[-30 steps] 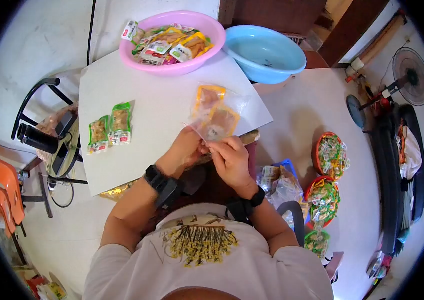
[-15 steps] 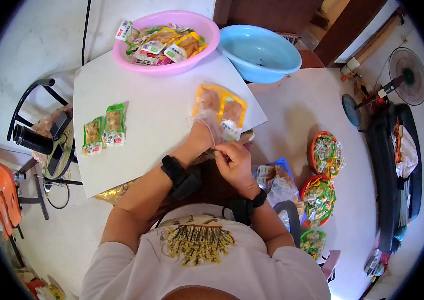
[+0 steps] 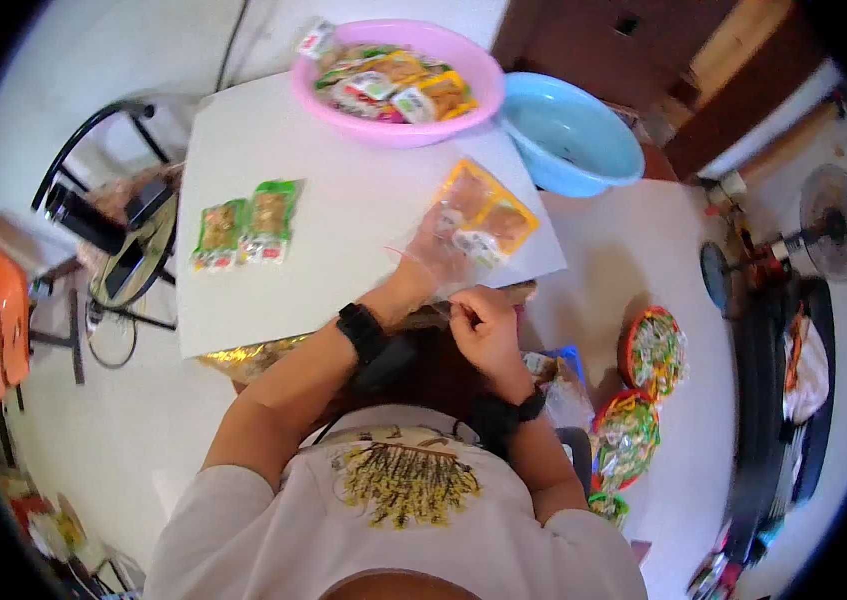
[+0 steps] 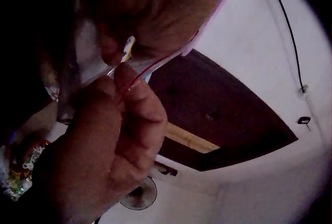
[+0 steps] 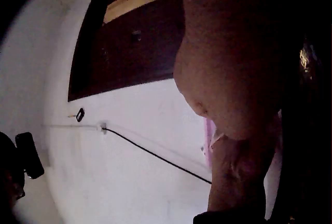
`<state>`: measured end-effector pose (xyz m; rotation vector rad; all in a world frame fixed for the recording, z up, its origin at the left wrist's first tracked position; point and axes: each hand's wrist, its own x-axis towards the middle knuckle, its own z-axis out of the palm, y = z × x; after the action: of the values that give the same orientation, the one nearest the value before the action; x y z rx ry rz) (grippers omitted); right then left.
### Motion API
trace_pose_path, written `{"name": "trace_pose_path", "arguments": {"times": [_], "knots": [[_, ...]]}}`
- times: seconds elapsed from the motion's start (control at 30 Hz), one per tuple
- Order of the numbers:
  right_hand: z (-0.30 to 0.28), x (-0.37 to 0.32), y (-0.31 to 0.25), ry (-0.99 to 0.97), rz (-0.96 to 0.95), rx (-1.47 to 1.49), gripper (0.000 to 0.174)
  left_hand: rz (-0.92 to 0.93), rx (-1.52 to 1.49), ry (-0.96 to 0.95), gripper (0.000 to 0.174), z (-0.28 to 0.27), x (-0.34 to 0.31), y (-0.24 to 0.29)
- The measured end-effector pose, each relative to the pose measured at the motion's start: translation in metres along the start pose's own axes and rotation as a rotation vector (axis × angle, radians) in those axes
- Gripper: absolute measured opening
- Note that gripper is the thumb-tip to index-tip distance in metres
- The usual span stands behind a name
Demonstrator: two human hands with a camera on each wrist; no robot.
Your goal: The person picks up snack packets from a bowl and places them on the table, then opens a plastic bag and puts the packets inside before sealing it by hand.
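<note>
A clear plastic bag (image 3: 460,272) with a thin red line along its mouth lies at the table's near right. My left hand (image 3: 422,262) is inside it up to the wrist, fingers stretched towards two food packets (image 3: 507,224) with orange-yellow borders, which lie side by side in the bag. Just right of that wrist, my right hand (image 3: 489,325) pinches the bag's edge between thumb and forefinger. From the left wrist view, the right hand (image 4: 124,130) grips the red-lined edge. In the right wrist view, dark hand shapes hide the bag.
Two green-edged packets (image 3: 270,220) lie on the left of the white table (image 3: 344,210). At the back stand a pink basin (image 3: 494,85) full of packets and a blue basin (image 3: 584,140). Baskets of packets (image 3: 656,345) stand on the floor at right; a black chair (image 3: 74,150) is at left.
My left hand has gone from holding the bag's mouth to reaching inside it. The two packets, overlapping earlier, now lie side by side. My right hand keeps its pinch on the edge.
</note>
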<state>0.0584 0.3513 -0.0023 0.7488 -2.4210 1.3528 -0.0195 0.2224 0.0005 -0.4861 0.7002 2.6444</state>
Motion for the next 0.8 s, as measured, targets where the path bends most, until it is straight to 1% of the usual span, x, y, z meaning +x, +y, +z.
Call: {"name": "trace_pose_path", "arguments": {"times": [0.07, 0.13, 0.2, 0.27, 0.3, 0.37, 0.43, 0.5, 0.57, 0.63, 0.7, 0.73, 0.8], "knots": [[0.01, 0.008, -0.003, -0.055, -0.054, 0.01, 0.013, 0.178, 0.214, 0.005, 0.063, -0.022, -0.01, 0.009], [0.022, 0.016, -0.005, -0.1, -0.129, 0.034, 0.013, 0.546, 0.915, 0.101, 0.06, -0.057, -0.014, 0.004], [0.035, 0.023, -0.014, -0.13, -0.111, 0.081, 0.014, 0.694, 0.989, 0.086, 0.05, -0.085, -0.009, 0.017], [0.047, 0.028, -0.023, -0.171, -0.118, 0.097, 0.015, 0.761, 1.02, 0.092, 0.038, -0.107, -0.016, 0.027], [0.052, 0.029, -0.026, -0.198, -0.136, 0.092, 0.014, 0.755, 1.011, 0.109, 0.031, -0.1, -0.04, 0.035], [0.06, 0.031, -0.03, -0.247, -0.17, 0.088, 0.013, 0.606, 1.099, 0.144, 0.023, -0.092, -0.081, 0.052], [0.067, 0.029, -0.031, -0.286, -0.196, 0.09, 0.012, 0.302, 1.279, 0.178, 0.019, -0.095, -0.118, 0.068], [0.069, 0.026, -0.033, -0.315, -0.184, 0.08, 0.012, 0.205, 1.477, -0.05, 0.016, -0.101, -0.153, 0.075], [0.07, 0.025, -0.035, -0.322, -0.172, 0.042, 0.012, 0.336, 1.768, -0.336, 0.014, -0.119, -0.176, 0.09], [0.072, 0.022, -0.033, -0.299, -0.14, 0.063, 0.012, 0.28, 1.805, -0.054, 0.013, -0.097, -0.198, 0.118], [0.071, 0.021, -0.034, -0.281, -0.121, 0.061, 0.012, 0.569, 1.864, 0.405, 0.016, -0.111, -0.185, 0.135], [0.069, 0.022, -0.038, -0.278, -0.122, 0.047, 0.011, 0.745, 1.885, 0.599, 0.017, -0.108, -0.178, 0.141], [0.065, 0.024, -0.04, -0.245, -0.136, 0.007, 0.011, 0.794, 2.01, 0.792, 0.021, -0.106, -0.163, 0.15]]}}
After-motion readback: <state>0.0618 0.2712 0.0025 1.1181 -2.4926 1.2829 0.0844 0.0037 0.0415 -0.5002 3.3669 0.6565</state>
